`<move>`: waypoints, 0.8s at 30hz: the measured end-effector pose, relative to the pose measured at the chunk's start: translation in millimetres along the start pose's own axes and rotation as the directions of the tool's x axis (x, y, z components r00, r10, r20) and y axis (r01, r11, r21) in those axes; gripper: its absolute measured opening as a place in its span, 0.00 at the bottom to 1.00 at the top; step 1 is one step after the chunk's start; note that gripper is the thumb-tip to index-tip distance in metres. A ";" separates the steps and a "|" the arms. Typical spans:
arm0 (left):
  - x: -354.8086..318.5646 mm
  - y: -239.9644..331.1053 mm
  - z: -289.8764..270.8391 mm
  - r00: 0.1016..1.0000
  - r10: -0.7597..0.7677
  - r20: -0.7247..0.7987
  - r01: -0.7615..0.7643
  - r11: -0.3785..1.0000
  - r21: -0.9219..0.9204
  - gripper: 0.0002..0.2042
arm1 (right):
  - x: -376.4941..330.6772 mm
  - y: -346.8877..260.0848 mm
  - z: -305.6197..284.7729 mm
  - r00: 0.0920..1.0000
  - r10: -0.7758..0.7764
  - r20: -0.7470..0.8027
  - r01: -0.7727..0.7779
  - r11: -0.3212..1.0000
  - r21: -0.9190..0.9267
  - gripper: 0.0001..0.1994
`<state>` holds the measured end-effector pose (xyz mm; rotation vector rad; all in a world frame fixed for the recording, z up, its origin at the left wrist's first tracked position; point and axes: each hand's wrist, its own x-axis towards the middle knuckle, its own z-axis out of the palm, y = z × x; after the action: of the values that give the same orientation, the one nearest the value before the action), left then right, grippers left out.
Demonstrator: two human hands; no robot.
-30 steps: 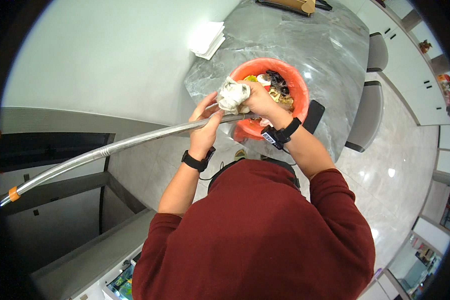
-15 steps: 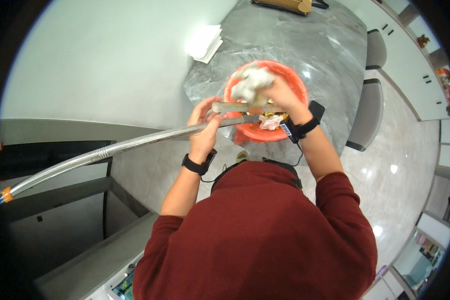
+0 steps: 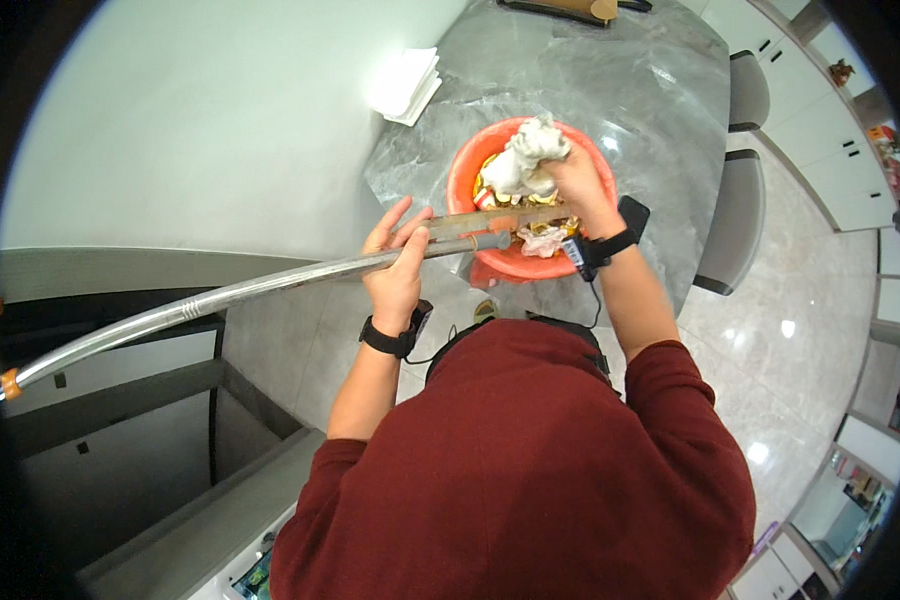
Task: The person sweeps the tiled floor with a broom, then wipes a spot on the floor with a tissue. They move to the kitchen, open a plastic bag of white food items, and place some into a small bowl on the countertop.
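The left hand [image 3: 398, 268] is closed round a long metal pole [image 3: 220, 297], thumb and fingers wrapped near its head end, while the right hand [image 3: 580, 185] pinches a wad of dirty white cloth [image 3: 522, 160] over an orange bucket [image 3: 467, 175]. The pole's flat head [image 3: 490, 220] lies across the bucket's near rim, between the two hands; its far end with an orange cap [image 3: 8, 383] reaches well out to the person's left. The bucket, full of wrappers and scraps, stands on a grey marble table [image 3: 630, 90] close to the near edge. A risk, as it looks: the long pole swings wide with any turn of the wrist and could strike the pale wall [image 3: 200, 120] or tip the bucket off that edge; the wad could drop outside the rim. Folded white cloths [image 3: 405, 85] lie beyond the bucket. Two grey chairs [image 3: 735, 215] crowd the right side; open floor lies behind them.
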<state>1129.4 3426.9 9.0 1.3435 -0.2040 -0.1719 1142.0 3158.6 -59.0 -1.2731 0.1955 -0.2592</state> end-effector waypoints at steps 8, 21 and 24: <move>0.0 -0.4 -3.6 0.995 0.083 0.046 -0.084 0.996 0.023 0.19 | -22.0 21.3 10.0 0.868 0.052 0.494 0.211 0.862 -0.462 0.17; -12.0 8.2 -20.5 0.986 0.150 0.067 -0.152 0.988 0.026 0.18 | -10.0 -10.8 -7.4 0.962 0.060 0.265 -0.005 0.979 -0.205 0.11; -10.0 6.9 -21.8 0.979 0.183 0.093 -0.183 0.983 -0.001 0.16 | -17.4 -0.3 -1.6 0.852 0.023 0.523 0.212 0.898 -0.385 0.10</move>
<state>1125.1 3451.5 10.6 1.3172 -0.4058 -0.0787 1124.9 3162.2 -59.1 -1.7531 -0.2975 0.0579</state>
